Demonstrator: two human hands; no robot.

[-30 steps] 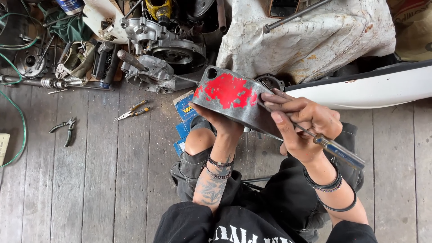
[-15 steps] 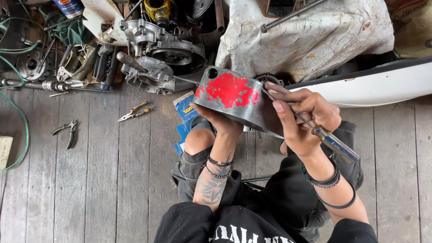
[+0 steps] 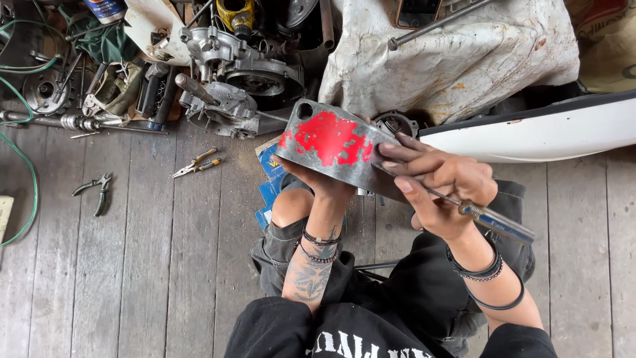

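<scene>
Metal cover plate, grey with patchy red paint and a round hole near its upper left corner, sits raised over the person's lap, tilted with the painted face up toward the camera. Left hand is under it, mostly hidden, fingers closed around the lower edge, carrying the weight. Right hand is wrapped around a screwdriver with a blue handle; thumb and forefinger pinch the shaft, other fingers rest extended against the plate's right edge, tip hidden behind them. Judgement: paint scraping or prying at that edge. To do it well: keep the blade at a shallow angle to the metal, push away from the supporting hand, short strokes, and brace the plate on the knee rather than in the air so a slip doesn't run into the left palm. Around it: engine casing and loose parts just above on the grey plank floor, yellow-handled needle-nose pliers and dark pliers lying well apart to the left, green hose at the left edge, white body panel and a dirty white cloth to the right.
</scene>
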